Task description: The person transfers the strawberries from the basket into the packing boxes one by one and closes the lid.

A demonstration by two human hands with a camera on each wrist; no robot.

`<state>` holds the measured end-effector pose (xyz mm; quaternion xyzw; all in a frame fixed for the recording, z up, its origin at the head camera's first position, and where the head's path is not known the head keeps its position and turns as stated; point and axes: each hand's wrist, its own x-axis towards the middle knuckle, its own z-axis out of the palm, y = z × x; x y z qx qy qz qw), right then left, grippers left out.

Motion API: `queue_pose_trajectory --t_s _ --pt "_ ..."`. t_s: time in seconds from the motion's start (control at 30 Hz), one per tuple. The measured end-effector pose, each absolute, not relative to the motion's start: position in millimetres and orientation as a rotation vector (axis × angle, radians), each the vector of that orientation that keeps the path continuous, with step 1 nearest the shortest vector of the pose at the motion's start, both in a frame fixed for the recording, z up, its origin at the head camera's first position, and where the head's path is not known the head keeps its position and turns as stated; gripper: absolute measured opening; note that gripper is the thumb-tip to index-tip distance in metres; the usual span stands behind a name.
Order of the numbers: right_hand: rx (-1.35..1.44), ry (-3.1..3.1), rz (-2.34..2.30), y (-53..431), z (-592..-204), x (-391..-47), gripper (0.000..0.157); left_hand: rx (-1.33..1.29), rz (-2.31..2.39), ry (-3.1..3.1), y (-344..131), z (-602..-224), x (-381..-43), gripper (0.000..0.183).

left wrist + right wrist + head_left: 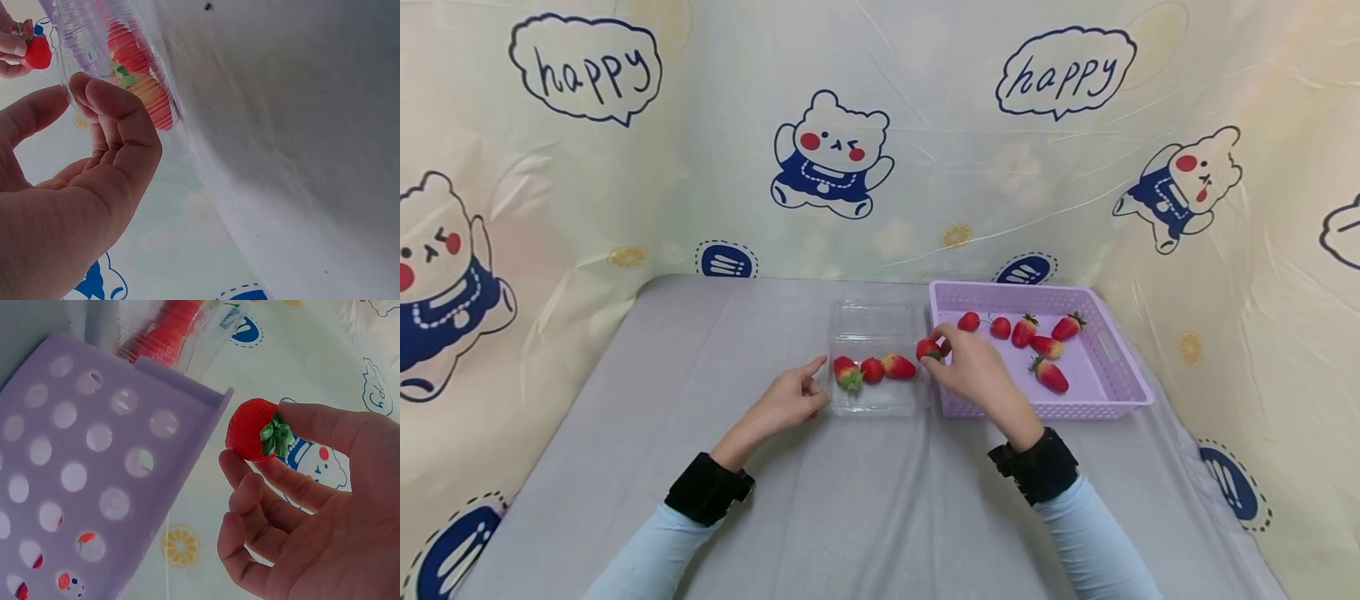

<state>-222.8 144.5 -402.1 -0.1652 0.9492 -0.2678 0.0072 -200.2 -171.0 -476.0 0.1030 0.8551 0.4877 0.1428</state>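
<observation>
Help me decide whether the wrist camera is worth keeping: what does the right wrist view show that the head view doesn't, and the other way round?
Only the right wrist view shows the palm side of the right hand. Only the head view shows the left hand, the black wristbands and the light blue sleeves. Both show the right hand pinching a strawberry, the purple basket and the clear box with red fruit inside.

The head view is bright, wrist views dimmer.
</observation>
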Motion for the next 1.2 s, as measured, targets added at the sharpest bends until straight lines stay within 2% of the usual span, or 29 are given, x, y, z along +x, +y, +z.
queue_pose_trajectory --t_s 0.33,1.2 --pt "-0.488 2.911 -0.871 135 -408 -221 0.031 0.283 1.404 2.466 -171 -477 -199 0.073" --pt "-0.536 2.922 -0.812 126 -421 -220 0.037 0.283 1.417 2.456 -171 -478 -200 0.074"
